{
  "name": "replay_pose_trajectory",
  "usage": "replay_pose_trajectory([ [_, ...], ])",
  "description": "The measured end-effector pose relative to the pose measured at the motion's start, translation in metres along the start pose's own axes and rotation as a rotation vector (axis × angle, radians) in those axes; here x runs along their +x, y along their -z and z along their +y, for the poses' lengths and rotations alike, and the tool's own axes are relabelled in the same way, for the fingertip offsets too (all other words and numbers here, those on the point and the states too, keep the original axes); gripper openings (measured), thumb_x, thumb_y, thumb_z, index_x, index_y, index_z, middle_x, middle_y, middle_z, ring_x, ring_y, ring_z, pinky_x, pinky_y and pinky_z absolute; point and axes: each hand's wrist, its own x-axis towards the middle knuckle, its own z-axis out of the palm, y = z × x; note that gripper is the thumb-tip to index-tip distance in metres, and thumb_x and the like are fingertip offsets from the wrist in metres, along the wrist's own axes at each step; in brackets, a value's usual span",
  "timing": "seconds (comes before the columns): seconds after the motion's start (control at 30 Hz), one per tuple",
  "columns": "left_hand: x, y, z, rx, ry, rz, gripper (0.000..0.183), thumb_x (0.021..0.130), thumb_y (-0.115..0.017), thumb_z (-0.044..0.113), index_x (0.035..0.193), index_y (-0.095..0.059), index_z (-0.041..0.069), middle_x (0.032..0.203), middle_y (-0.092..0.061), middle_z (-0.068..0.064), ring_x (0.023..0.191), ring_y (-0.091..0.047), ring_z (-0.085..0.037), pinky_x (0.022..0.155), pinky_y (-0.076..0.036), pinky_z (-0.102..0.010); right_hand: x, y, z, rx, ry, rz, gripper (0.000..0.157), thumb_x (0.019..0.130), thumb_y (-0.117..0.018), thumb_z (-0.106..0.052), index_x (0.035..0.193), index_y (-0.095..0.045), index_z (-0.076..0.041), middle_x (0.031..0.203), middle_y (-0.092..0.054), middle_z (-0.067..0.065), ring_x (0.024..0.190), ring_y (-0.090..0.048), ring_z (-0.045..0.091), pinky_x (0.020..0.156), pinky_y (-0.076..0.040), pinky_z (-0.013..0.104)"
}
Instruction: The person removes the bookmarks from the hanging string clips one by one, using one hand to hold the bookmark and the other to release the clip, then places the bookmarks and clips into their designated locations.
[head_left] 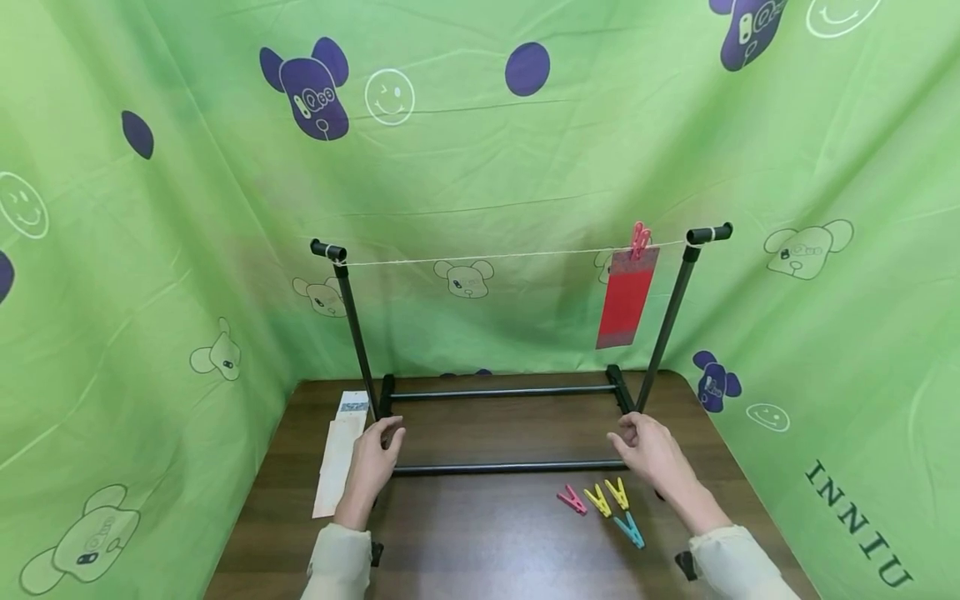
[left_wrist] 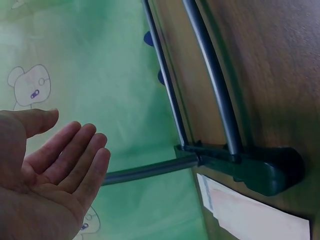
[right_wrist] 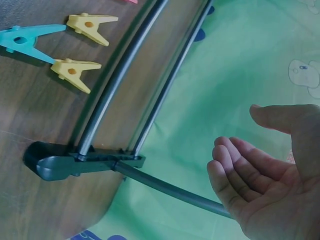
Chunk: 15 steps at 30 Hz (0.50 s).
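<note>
My left hand [head_left: 375, 460] hovers by the left post of the black rack [head_left: 517, 467], fingers loosely bent around nothing. On the other side my right hand [head_left: 651, 450] is near the right post, also relaxed and holding nothing. Both wrist views show bare palms with the thumb apart from the fingers. A red strip of paper [head_left: 627, 300] hangs from the string [head_left: 465, 257] near its right end, held by a pink clothespin [head_left: 640, 239]. Pale paper strips [head_left: 339, 467] lie on the table beside my left hand, overlapping each other.
On the table left of my right hand lie a pink clothespin [head_left: 572, 500], two yellow clothespins [head_left: 597, 501] and a blue clothespin [head_left: 629, 530]. The rack's base stands on the brown wooden table [head_left: 480, 533]. A green printed curtain [head_left: 450, 183] surrounds the table at the back and sides.
</note>
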Motion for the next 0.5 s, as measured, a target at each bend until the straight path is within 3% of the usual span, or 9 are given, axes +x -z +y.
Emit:
replay_pose_trajectory([
  [0.23, 0.004, -0.007, 0.007, 0.025, -0.066, 0.015, 0.023, 0.104, -0.072, 0.011, 0.124, -0.076, 0.002, 0.120, -0.077, -0.018, 0.116, -0.071, -0.039, 0.100, -0.056, -0.056, 0.005, 0.004, -0.006, -0.006, 0.025, 0.014, 0.035, 0.098, -0.077, -0.017, 0.118, -0.067, 0.011, 0.096, -0.071, 0.015, 0.086, -0.070, 0.030, 0.078, -0.060, 0.054],
  [0.5, 0.008, -0.012, 0.020, 0.002, -0.083, -0.013, 0.023, 0.104, -0.072, 0.011, 0.125, -0.076, 0.003, 0.123, -0.076, -0.018, 0.119, -0.070, -0.039, 0.101, -0.056, -0.056, 0.011, 0.011, -0.012, 0.000, 0.069, 0.035, 0.031, 0.098, -0.077, -0.015, 0.114, -0.068, 0.010, 0.092, -0.070, 0.014, 0.084, -0.069, 0.028, 0.076, -0.059, 0.052],
])
